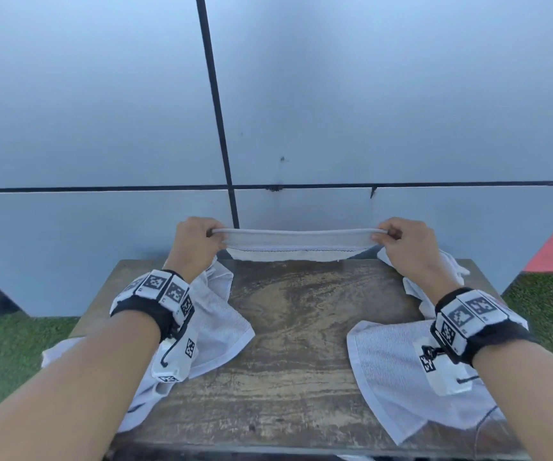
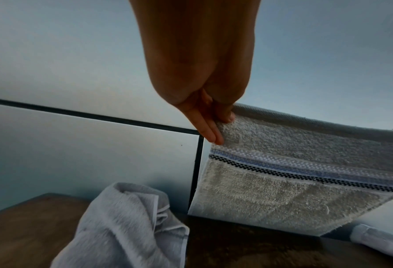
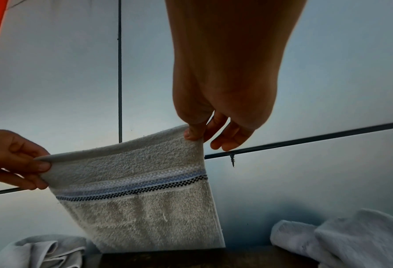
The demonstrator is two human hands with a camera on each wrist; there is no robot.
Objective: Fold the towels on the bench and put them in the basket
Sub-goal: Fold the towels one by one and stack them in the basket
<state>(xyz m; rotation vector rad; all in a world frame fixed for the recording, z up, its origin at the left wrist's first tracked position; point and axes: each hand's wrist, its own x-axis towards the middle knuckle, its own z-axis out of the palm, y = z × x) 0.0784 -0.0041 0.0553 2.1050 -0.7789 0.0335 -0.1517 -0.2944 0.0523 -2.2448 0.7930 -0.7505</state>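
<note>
Worn wooden bench [image 1: 301, 327] before grey wall | left hand [image 1: 195, 241] and right hand [image 1: 408, 247], apart, pinch striped towel's [image 3: 140, 190] top corners | loose towels [image 1: 222, 324] alongside.

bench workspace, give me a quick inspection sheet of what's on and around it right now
surface: worn wooden bench, streaky top.
job's things: striped towel held up, hanging over the far edge; crumpled towel at left; another at right; basket not in view.
clutter: nothing seen.
grippers: left hand and right hand each pinch a top corner of the striped towel.
cables: thin cords dangle from the wrist bands.
surroundings: grey panelled wall, green turf.
</note>
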